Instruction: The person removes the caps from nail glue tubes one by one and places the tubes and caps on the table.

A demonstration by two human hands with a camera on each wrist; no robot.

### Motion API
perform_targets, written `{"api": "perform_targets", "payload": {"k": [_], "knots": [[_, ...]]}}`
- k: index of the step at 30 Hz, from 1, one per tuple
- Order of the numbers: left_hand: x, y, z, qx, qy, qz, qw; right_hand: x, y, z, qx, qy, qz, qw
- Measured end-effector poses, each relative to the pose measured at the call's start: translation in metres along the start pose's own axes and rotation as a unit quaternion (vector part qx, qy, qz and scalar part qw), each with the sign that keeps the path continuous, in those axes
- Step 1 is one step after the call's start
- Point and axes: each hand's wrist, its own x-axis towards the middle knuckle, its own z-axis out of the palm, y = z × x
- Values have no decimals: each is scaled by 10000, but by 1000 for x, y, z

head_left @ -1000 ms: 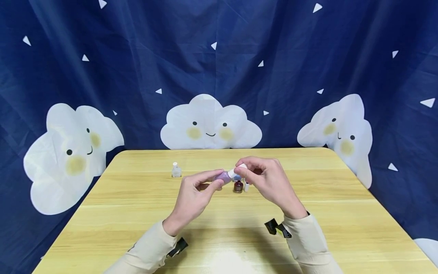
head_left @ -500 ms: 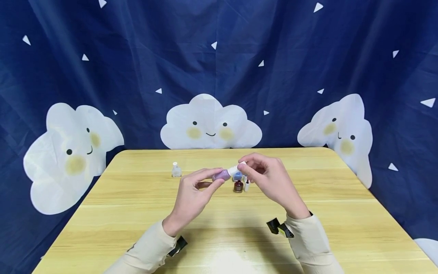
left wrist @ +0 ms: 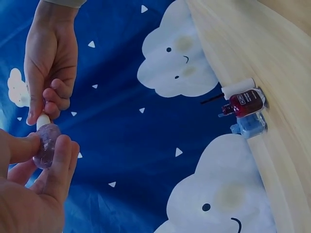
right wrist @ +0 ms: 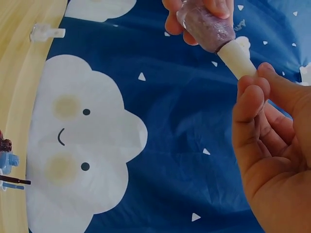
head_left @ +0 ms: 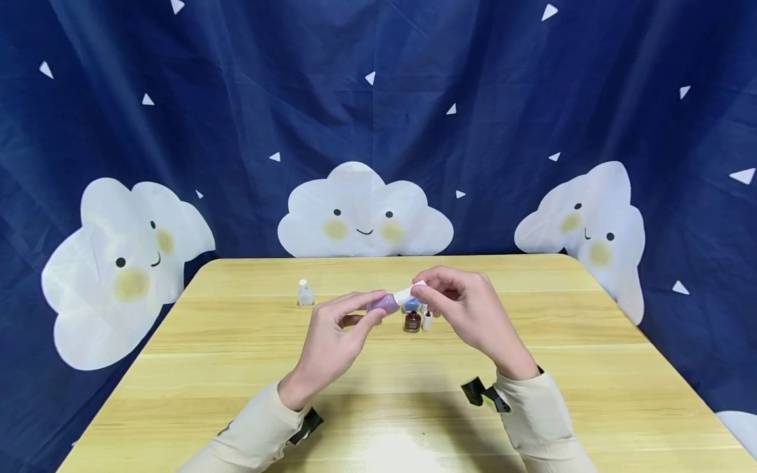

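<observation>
In the head view, my left hand (head_left: 334, 341) holds a purple nail polish bottle (head_left: 383, 303) between thumb and fingers, tilted above the table. My right hand (head_left: 467, 312) pinches its white cap (right wrist: 237, 59) with thumb and fingertips. Cap and bottle neck meet in the right wrist view. Below them, a dark red nail polish bottle (left wrist: 246, 103) stands without its cap, and a light blue bottle (left wrist: 251, 126) stands beside it, partly hidden in the head view. A white cap (head_left: 427, 321) stands next to the red bottle with its dark brush pointing up.
A clear nail polish bottle (head_left: 305, 293) with a white cap stands at the left on the wooden table (head_left: 236, 368). Beside the blue bottle, a blue brush (right wrist: 13, 186) shows in the right wrist view. A dark blue curtain (head_left: 367, 118) with clouds hangs behind.
My right hand has shifted slightly right and up on the white cap, uncovering more of the blue bottle and the dark brush. The left hand stays almost in place.
</observation>
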Motion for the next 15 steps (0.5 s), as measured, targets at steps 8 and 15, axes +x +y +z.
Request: {"api": "perform_targets", "payload": {"k": [8, 15], "knots": [[-1, 3, -2, -5, -71, -49, 10000, -1, -1, 0, 64, 2, -147, 9999], [0, 5, -5, -130, -153, -185, 9996, -2, -4, -1, 68, -42, -238, 9997]]}}
